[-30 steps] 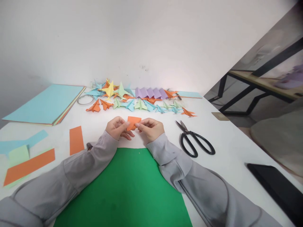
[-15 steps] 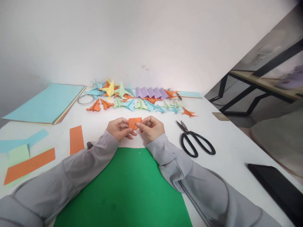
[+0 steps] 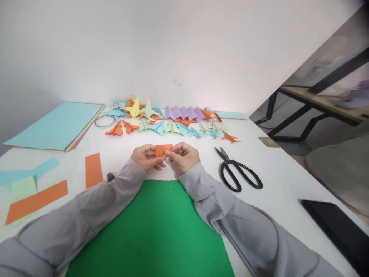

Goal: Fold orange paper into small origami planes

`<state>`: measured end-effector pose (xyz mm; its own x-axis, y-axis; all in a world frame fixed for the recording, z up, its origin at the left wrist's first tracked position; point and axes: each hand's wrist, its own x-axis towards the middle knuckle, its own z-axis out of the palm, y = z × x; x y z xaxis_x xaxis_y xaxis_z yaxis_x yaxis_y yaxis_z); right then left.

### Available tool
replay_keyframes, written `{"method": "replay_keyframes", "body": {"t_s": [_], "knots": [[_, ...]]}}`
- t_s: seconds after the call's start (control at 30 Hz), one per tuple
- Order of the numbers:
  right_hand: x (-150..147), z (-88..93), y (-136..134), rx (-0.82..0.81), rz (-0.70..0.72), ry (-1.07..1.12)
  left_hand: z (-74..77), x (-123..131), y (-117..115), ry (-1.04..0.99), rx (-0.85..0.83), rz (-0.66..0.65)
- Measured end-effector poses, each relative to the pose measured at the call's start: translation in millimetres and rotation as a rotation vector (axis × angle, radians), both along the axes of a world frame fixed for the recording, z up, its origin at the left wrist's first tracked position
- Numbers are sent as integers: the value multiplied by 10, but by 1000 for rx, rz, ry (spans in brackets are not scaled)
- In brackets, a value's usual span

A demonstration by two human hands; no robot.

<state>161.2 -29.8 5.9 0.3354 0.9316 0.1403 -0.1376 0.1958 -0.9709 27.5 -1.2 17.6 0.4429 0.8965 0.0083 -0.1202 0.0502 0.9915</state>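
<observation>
A small folded orange paper (image 3: pixel 162 150) is held up between both hands, just beyond the far edge of a green sheet (image 3: pixel 152 227). My left hand (image 3: pixel 147 157) pinches its left side, thumb in front and fingers behind. On the right side, my right hand (image 3: pixel 183 156) grips the paper, with the thumb pressed on its lower right part. Black-handled scissors (image 3: pixel 227 161) lie partly open to the right of my right hand. An orange strip (image 3: pixel 93 170) rests to the left, near my left sleeve.
Folded paper shapes (image 3: pixel 171 127) line the wall side. Colored sheets (image 3: pixel 57 125) are stacked at the back left. A long orange strip (image 3: pixel 37 202) and blue paper (image 3: pixel 46 167) lie at the left. A black device (image 3: pixel 337 231) sits at the right.
The folded orange paper has shifted very slightly left in my hands. My right thumb and fingers have moved a little to the left with it.
</observation>
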Motion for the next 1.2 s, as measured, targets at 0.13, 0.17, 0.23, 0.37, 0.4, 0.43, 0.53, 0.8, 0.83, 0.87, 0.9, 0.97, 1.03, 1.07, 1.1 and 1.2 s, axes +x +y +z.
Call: {"method": "replay_keyframes", "body": {"t_s": [0.13, 0.17, 0.23, 0.37, 0.4, 0.43, 0.53, 0.8, 0.83, 0.87, 0.9, 0.97, 1.03, 1.07, 1.1, 1.2], "knots": [[22, -24, 11, -7, 63, 65, 2, -7, -1, -5, 5, 16], [28, -34, 16, -8, 83, 89, 2, -9, 0, -6, 6, 19], [38, -54, 24, -11, 113, 120, 0, -11, 6, -1, 4, 22], [44, -69, 27, -36, 129, 122, -22, -13, 29, 9, 4, 17], [43, -68, 27, -44, 130, 127, -30, -13, 35, 7, 8, 15], [42, -64, 26, -53, 131, 134, -37, -13, 42, 3, 12, 15], [37, -46, 25, -81, 136, 159, -52, -14, 56, 3, 12, 20], [39, -11, 26, -75, 142, 149, 19, -22, 20, 2, -66, -4], [41, -13, 26, -74, 136, 150, 28, -23, 14, -6, -79, -5], [42, -17, 25, -71, 133, 149, 35, -23, 8, -14, -89, -4], [43, -21, 24, -69, 132, 147, 40, -22, 5, -20, -95, -2], [44, -27, 21, -65, 132, 144, 43, -23, 3, -20, -102, -1], [45, -29, 18, -71, 132, 143, 43, -23, 5, -6, -101, 4], [46, -29, 16, -75, 130, 143, 43, -23, 6, 0, -100, 7], [46, -27, 16, -78, 129, 142, 44, -24, 8, 5, -100, 8], [43, -20, 19, -81, 122, 143, 45, -21, 8, 16, -101, 17]]}}
